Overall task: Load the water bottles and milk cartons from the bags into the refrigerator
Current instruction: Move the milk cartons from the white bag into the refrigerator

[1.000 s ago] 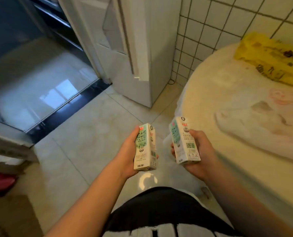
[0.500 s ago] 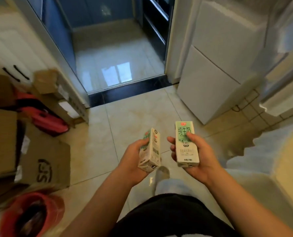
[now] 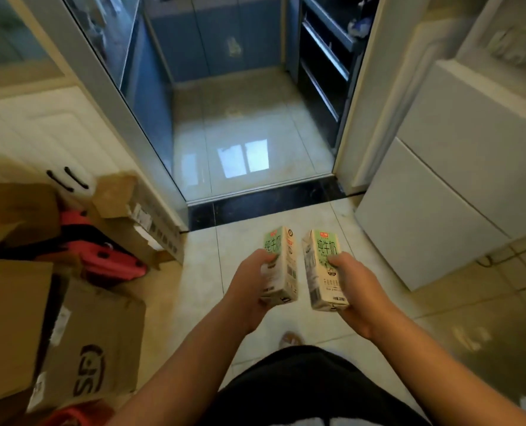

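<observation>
Bottom centre of frame: dark shorts (image 3: 301, 382), both bare forearms reaching up from the lower edge. A foot (image 3: 289, 339) showed just above the shorts on the pale tiled floor (image 3: 249, 232).

Centre frame: left hand (image 3: 249, 290) clenched round one milk carton (image 3: 281, 265), thumb over its green front, carton upright with a slight lean. Right hand (image 3: 360, 290) gripped a second milk carton (image 3: 324, 272), also roughly upright, thumb across its front face. The two cartons sat side by side, close but not touching, both held over the floor, not resting on anything.

Lower left: stack of open cardboard boxes (image 3: 80, 342), one with dark printed lettering. A red object (image 3: 108, 259) lay wedged among them; couldn't tell what it was. Behind those, a white cabinet (image 3: 40, 133) with two dark handles.

Right side: white refrigerator (image 3: 446, 192), lower door shut, seam between two doors visible. Upper right of the fridge was blurred, so the state of the top section was unclear. Cartons were well left of it and lower in frame.

Mid frame: black threshold strip (image 3: 264, 204) across the doorway.

Top centre: second room beyond, glossy floor with a window reflection, blue cabinets (image 3: 212, 38) at the back, dark shelving (image 3: 326, 63) on its right.
</observation>
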Action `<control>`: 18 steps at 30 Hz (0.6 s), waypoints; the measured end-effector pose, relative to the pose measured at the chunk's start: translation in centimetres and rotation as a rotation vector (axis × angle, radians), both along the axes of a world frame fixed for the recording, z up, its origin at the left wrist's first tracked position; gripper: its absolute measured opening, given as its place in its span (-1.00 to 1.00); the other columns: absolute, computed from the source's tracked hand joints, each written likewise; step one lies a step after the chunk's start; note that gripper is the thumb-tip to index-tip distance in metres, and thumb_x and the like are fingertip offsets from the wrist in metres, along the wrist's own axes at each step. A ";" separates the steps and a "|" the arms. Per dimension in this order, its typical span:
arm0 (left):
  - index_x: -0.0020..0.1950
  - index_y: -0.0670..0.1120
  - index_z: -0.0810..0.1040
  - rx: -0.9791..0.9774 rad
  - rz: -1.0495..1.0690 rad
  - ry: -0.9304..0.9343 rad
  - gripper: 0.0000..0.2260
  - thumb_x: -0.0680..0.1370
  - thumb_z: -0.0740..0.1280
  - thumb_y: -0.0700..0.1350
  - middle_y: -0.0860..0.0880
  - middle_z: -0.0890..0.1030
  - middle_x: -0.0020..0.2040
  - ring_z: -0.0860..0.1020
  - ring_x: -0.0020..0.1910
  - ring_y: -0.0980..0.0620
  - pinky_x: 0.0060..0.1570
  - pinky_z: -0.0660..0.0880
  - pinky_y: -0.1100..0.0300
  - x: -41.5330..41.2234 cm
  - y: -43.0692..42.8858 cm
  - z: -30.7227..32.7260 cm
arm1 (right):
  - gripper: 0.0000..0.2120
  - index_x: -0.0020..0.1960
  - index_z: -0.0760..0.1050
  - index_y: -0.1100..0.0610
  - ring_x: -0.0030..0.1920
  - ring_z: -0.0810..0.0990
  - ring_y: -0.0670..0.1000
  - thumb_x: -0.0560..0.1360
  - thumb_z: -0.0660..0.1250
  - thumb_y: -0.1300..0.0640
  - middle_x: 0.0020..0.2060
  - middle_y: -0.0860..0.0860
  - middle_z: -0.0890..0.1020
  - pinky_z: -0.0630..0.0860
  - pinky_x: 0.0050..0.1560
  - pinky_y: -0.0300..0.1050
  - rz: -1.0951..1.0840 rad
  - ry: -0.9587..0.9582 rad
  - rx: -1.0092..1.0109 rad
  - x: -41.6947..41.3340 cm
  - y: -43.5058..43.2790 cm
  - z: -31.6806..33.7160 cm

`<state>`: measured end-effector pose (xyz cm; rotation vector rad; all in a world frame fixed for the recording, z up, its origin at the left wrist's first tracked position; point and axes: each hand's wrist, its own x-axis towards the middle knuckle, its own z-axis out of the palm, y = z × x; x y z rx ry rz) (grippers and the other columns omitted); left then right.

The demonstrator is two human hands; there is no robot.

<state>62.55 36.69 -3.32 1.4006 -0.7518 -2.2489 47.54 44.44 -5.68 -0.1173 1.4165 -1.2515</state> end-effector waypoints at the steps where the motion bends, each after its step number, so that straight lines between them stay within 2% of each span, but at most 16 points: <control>1: 0.21 -0.13 0.53 -0.043 -0.020 -0.027 -0.76 0.58 0.21 -0.15 -0.12 0.67 -0.14 0.64 -0.18 -0.08 -0.21 0.59 0.01 -1.1 -1.4 0.1 | -0.76 0.19 0.51 0.06 -0.14 0.67 0.12 0.62 0.12 0.14 -0.07 0.14 0.69 0.54 -0.22 -0.02 0.016 0.033 -0.034 -1.0 -1.4 0.2; 5: 0.29 -0.05 0.52 -0.256 -0.118 -0.121 -0.76 0.64 0.20 -0.11 -0.17 0.65 0.09 0.65 0.05 -0.19 -0.08 0.62 -0.03 -5.6 -5.9 0.1 | -0.63 0.34 0.43 -0.13 0.04 0.69 0.10 0.61 0.18 0.20 0.10 0.04 0.66 0.63 -0.10 0.06 0.043 0.177 -0.137 -4.6 -5.8 1.3; 7: 0.29 0.01 0.52 -0.347 -0.173 -0.114 -0.76 0.65 0.21 -0.11 -0.11 0.67 0.09 0.66 0.06 -0.16 0.02 0.62 -0.11 -8.0 -7.7 0.0 | -0.55 0.40 0.39 -0.13 0.07 0.68 0.11 0.60 0.22 0.24 0.15 0.03 0.65 0.64 -0.01 0.16 0.017 0.202 -0.186 -6.3 -7.2 1.5; 9: 0.29 0.06 0.51 -0.426 -0.218 -0.103 -0.76 0.65 0.23 -0.12 -0.04 0.68 0.07 0.68 0.03 -0.09 0.03 0.62 -0.13 -10.5 -9.5 0.0 | -0.52 0.42 0.37 -0.14 0.10 0.67 0.13 0.59 0.24 0.26 0.17 0.03 0.64 0.62 0.04 0.21 -0.025 0.218 -0.221 -8.0 -8.4 1.7; 14: 0.38 0.03 0.43 -0.524 -0.365 -0.017 -0.72 0.67 0.19 -0.11 -0.02 0.67 0.08 0.69 -0.06 0.02 -0.22 0.61 0.18 -17.9 -14.6 -0.3 | -0.49 0.47 0.30 -0.17 0.11 0.67 0.08 0.61 0.23 0.23 0.18 -0.02 0.64 0.61 0.07 0.19 -0.181 0.352 -0.247 -12.7 -12.1 1.5; 18: 0.46 0.06 0.35 -0.573 -0.502 0.048 -0.66 0.68 0.15 -0.12 0.00 0.65 0.13 0.68 -0.02 0.09 -0.20 0.59 0.27 -24.3 -19.5 -0.3 | -0.47 0.47 0.26 -0.28 0.12 0.66 0.02 0.61 0.26 0.15 0.21 -0.09 0.62 0.64 0.03 0.11 -0.306 0.481 -0.218 -17.4 -16.4 1.7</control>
